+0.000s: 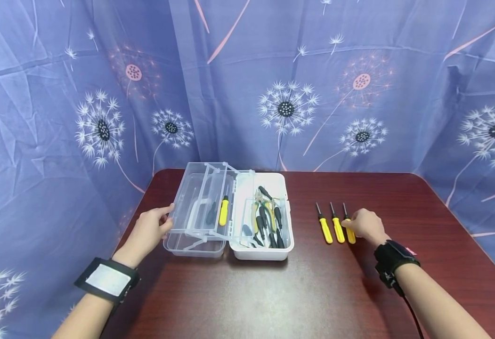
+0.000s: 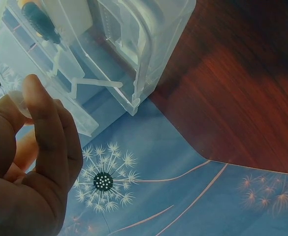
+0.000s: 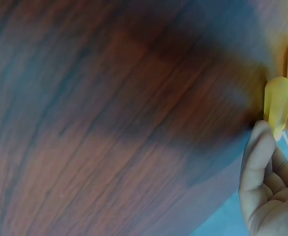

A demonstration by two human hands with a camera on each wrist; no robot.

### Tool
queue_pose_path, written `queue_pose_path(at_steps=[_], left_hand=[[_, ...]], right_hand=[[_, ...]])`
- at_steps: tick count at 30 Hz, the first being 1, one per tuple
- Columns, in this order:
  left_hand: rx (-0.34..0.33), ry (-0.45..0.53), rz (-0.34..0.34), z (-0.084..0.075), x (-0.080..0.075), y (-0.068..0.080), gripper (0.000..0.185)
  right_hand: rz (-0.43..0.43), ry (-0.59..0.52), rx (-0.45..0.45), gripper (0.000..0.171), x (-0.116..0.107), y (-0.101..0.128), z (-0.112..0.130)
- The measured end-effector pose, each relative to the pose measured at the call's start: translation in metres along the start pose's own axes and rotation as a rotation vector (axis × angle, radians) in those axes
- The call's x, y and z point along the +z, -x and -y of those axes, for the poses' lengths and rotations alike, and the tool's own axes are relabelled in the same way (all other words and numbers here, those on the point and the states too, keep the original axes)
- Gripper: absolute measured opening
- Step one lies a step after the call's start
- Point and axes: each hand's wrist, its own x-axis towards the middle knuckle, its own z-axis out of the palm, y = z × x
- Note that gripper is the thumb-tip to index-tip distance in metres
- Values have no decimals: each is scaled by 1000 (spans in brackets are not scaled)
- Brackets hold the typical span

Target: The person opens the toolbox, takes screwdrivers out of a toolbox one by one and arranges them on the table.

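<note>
My left hand (image 1: 147,234) pinches the outer edge of a clear plastic tray (image 1: 179,207) joined to the open lid of a toolbox. In the left wrist view, thumb and forefinger meet on a small clear tab (image 2: 20,104). A yellow-handled screwdriver (image 1: 223,212) lies inside the clear part. To the right, my right hand (image 1: 367,226) grips the yellow handle of the rightmost screwdriver (image 1: 351,235) on the table. Two similar ones, a middle screwdriver (image 1: 338,230) and a left screwdriver (image 1: 325,230), lie beside it, shafts pointing away.
The white toolbox base (image 1: 262,254) stands on the dark red wooden table (image 1: 315,287). Inside it are pliers (image 1: 269,209) and several black-handled tools (image 1: 278,215). A blue curtain (image 1: 239,94) with dandelion prints hangs behind and beside the table.
</note>
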Motion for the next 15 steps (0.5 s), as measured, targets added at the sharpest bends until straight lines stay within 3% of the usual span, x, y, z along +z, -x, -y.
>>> queue_pose_path(at_steps=[15], left_hand=[[1, -7, -6, 1, 0, -1, 45]], right_hand=[[38, -18, 36, 44, -6, 7, 4]])
